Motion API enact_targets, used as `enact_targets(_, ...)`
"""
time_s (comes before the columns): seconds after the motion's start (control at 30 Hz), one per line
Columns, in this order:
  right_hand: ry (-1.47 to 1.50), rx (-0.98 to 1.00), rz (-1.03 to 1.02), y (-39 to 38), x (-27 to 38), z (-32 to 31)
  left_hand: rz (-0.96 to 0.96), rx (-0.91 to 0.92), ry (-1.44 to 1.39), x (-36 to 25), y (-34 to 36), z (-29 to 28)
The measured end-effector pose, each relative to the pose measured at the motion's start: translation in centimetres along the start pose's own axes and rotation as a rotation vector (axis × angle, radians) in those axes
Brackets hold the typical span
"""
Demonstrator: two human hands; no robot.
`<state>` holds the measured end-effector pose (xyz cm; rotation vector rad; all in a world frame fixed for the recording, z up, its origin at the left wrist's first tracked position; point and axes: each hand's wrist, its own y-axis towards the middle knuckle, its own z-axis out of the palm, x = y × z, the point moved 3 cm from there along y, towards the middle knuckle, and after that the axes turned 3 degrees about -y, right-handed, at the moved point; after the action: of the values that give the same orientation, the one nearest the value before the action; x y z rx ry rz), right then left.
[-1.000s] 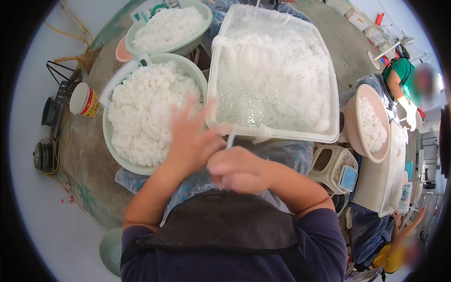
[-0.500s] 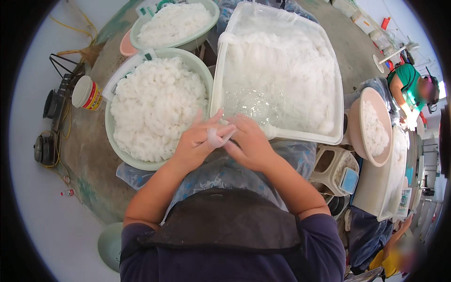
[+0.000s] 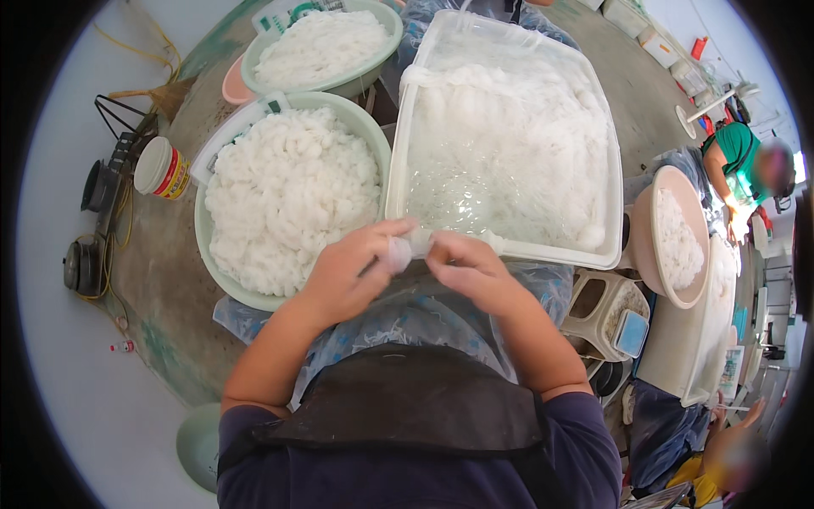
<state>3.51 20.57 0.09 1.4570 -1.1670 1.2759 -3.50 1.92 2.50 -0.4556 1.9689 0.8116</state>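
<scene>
My left hand has curled fingers, slightly blurred, with a whitish translucent wrap on or between them; which, I cannot tell. Facing it, a small gap away, my right hand brings thumb and fingertips together, and anything between them is too small to make out. Both hands are above the near edge of a white rectangular tub of water and soaked white fluffy fibre. At my left, beside that tub, a pale green basin is heaped with white fibre tufts.
Behind stands another green basin of white fibre. On the right are a beige stool, a pinkish basin and two people at work, one in green. A lidded bucket and cables lie left.
My hands, earlier touching with fingers overlapping and partly spread, have drawn slightly apart, and their fingers have curled in. The view has shifted slightly.
</scene>
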Motion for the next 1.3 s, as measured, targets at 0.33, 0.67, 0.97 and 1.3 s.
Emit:
enact_targets(0.33, 0.064, 0.301, -0.115, 0.5, -0.2, 4.2, -0.394, -0.358, -0.647, 1.0, 0.2, 0.2)
enact_targets(0.67, -0.235, 0.043, -0.707, 0.8, 4.0, 3.7, -0.329, 0.293, -0.027, 2.0, -0.2, 0.6)
enact_targets(0.97, 0.819, -0.280, -0.369, 1.6, -0.4, 2.7, -0.080, -0.074, -0.015, 0.9, -0.3, 1.2)
enact_targets(1.3, -0.481, -0.139, -0.410, 1.7, -1.0, 3.5, -0.387, -0.107, -0.775, 3.6, -1.3, 1.0)
